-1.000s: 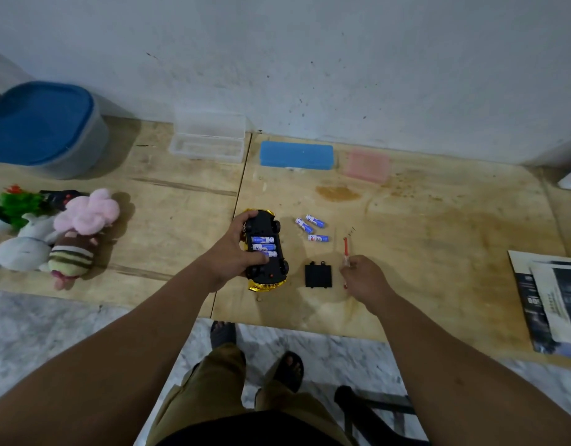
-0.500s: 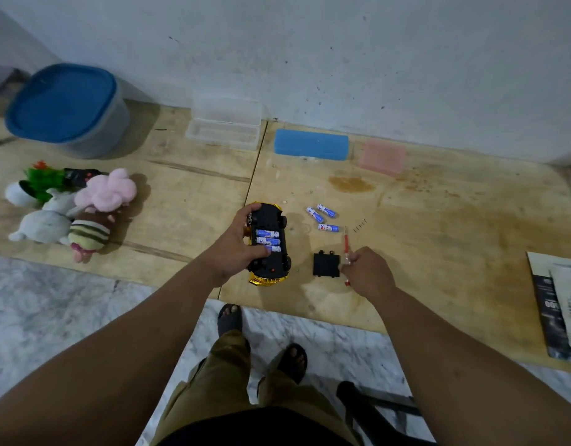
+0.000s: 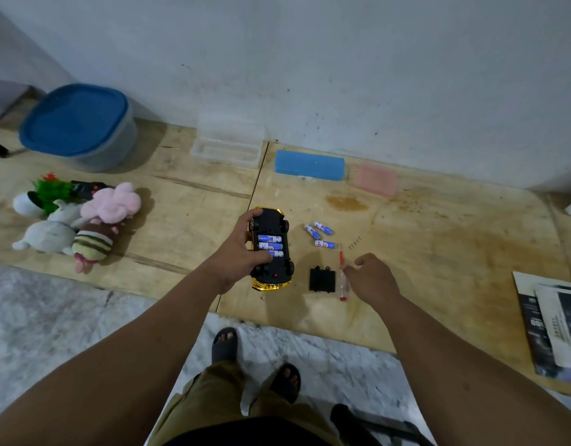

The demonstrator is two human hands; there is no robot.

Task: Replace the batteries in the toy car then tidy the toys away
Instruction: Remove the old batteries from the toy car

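Observation:
My left hand [image 3: 236, 255] grips the gold toy car [image 3: 273, 273], which lies upside down on the wooden table [image 3: 438, 252]. Its open compartment holds three blue batteries [image 3: 270, 245]. To the right of the car lie three loose batteries [image 3: 319, 235], the black battery cover [image 3: 322, 280] and a red-tipped screwdriver [image 3: 342, 255]. Several small screws [image 3: 354, 243] lie just beyond the screwdriver. My right hand [image 3: 372, 280] rests beside the screwdriver with its fingers loosely apart. The fingertips touch the screwdriver's shaft, which lies flat on the table.
Plush toys [image 3: 94, 226] and a black remote [image 3: 84, 189] are piled at the left. Against the wall stand a blue-lidded tub [image 3: 76, 123], a clear box [image 3: 228, 144], a blue case [image 3: 310, 165] and a pink case [image 3: 377, 179]. Magazines [image 3: 554, 323] lie at the right edge.
My right hand has loosened on the screwdriver, which now lies flat and fully visible on the table. The left hand keeps its hold on the car. My view has tilted slightly.

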